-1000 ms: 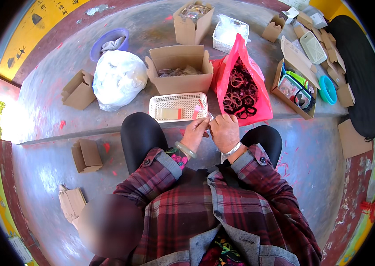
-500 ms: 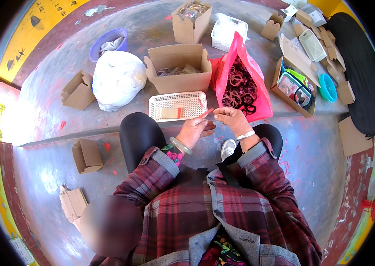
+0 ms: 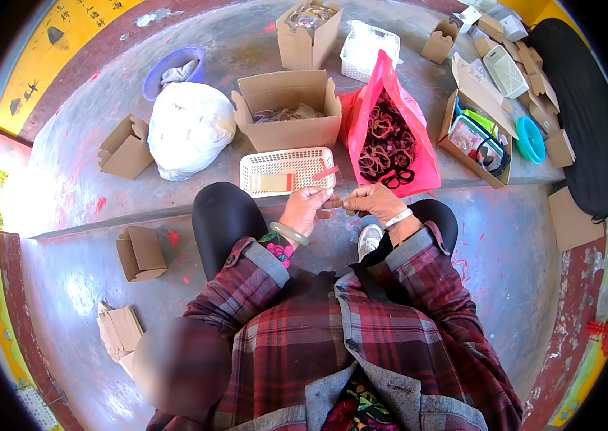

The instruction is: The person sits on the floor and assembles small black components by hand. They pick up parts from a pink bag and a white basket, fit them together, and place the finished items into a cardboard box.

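Observation:
My left hand (image 3: pixel 307 210) and my right hand (image 3: pixel 377 202) are close together in front of my knees, fingertips nearly meeting. Both are closed in a pinch, and a small thin piece between them is too small to name. Just beyond them lies a cream perforated plastic basket (image 3: pixel 246 177). In it are a stack of pale cards with a red edge (image 3: pixel 273 182) and, at its right side, a red strip (image 3: pixel 325 174). Right of the basket, a bright pink plastic bag (image 3: pixel 426 167) gapes around many dark and pink hair ties (image 3: pixel 389 140).
Behind the basket stands an open cardboard box (image 3: pixel 289 133) with clear bags inside. A stuffed white bag (image 3: pixel 190 129) and a purple basin (image 3: pixel 154 77) are to the left. At right sit a box of odds and ends (image 3: pixel 446 144) and a turquoise basin (image 3: pixel 530 140). The raised floor's edge (image 3: pixel 117 219) crosses ahead.
The red strip has left my fingers and now shows at the basket's right side. My right hand has moved slightly down, and both hands now pinch closer together.

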A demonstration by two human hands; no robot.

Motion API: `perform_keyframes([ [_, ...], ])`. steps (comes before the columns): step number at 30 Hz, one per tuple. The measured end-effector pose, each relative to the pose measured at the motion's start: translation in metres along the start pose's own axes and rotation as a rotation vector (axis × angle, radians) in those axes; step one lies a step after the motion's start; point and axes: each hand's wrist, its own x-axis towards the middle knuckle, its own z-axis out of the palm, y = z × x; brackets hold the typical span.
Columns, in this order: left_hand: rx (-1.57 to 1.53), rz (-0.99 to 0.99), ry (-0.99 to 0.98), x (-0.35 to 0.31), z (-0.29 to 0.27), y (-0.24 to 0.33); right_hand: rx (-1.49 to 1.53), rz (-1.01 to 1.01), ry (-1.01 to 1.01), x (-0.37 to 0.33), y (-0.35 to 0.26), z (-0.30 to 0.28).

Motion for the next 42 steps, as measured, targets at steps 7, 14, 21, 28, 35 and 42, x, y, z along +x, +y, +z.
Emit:
perform_keyframes([
  [7,-0.139,-0.049,0.008,-0.003,0.004,0.008,0.082,-0.066,0.034,0.003,0.006,0.0],
  [14,-0.134,-0.045,-0.006,-0.002,0.002,0.006,0.048,-0.098,0.072,0.005,0.011,0.004],
  [21,-0.084,0.009,0.05,0.001,0.001,0.002,-0.038,-0.044,0.057,0.008,0.016,0.007],
  [28,-0.07,0.024,0.017,0.002,-0.001,-0.002,0.001,-0.055,0.047,0.007,0.016,0.009],
  [35,-0.122,-0.022,0.018,-0.003,0.005,0.005,0.012,-0.083,0.088,0.006,0.014,0.012],
  [42,-0.133,0.003,-0.007,0.003,-0.001,-0.004,-0.094,-0.118,0.061,0.016,0.03,0.007],
])
